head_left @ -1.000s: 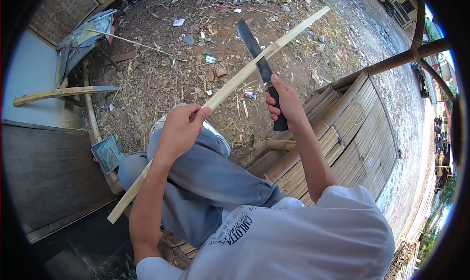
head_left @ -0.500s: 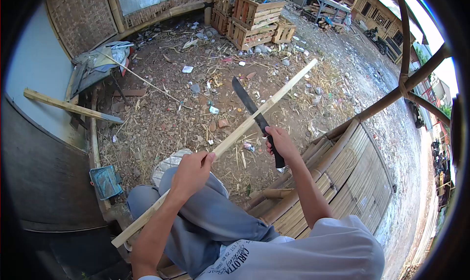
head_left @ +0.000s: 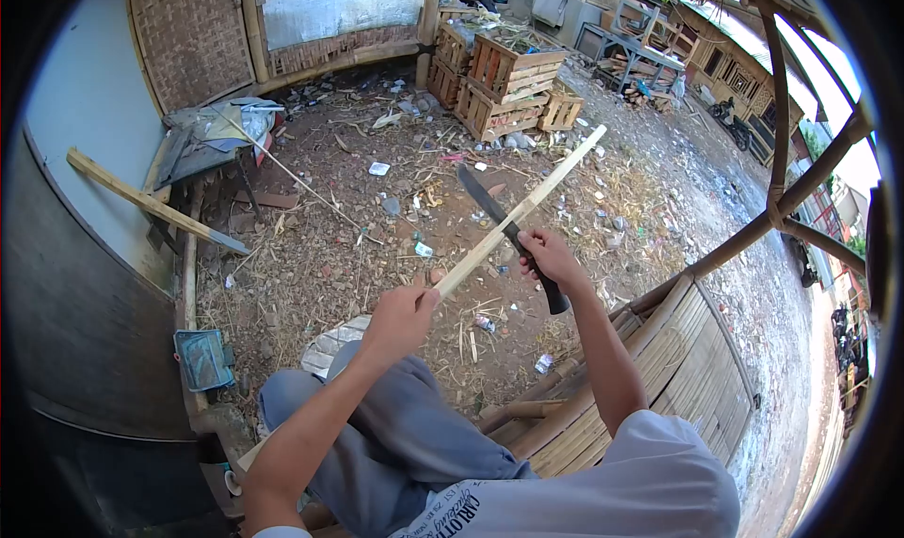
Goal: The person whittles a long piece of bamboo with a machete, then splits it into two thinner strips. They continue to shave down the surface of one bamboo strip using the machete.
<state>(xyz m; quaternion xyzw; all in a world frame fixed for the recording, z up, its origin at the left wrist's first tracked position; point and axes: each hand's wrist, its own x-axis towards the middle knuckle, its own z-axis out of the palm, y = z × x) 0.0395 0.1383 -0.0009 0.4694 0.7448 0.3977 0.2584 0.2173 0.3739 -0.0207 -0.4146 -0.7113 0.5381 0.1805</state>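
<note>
A long pale wooden strip (head_left: 556, 180) runs diagonally from the lower left up to the right. My left hand (head_left: 403, 321) is closed round it near its middle, above my knee, and the forearm hides part of its lower length. My right hand (head_left: 554, 257) grips the black handle of a machete (head_left: 485, 197). The dark blade points up and to the left and crosses the strip, its edge at or against the wood. The handle's end sticks out below my right hand.
Wooden crates (head_left: 513, 72) stand at the back. A bamboo platform (head_left: 659, 378) lies beside me at the right, under bamboo poles (head_left: 734, 246). At the left are a small table (head_left: 202, 143), a leaning plank (head_left: 155, 204) and a blue basket (head_left: 203, 359). Scraps litter the ground.
The view has tilted up slightly, and the scene sits lower and further right. Both hands keep their holds. The machete and my right hand sit slightly closer to my left hand along the strip.
</note>
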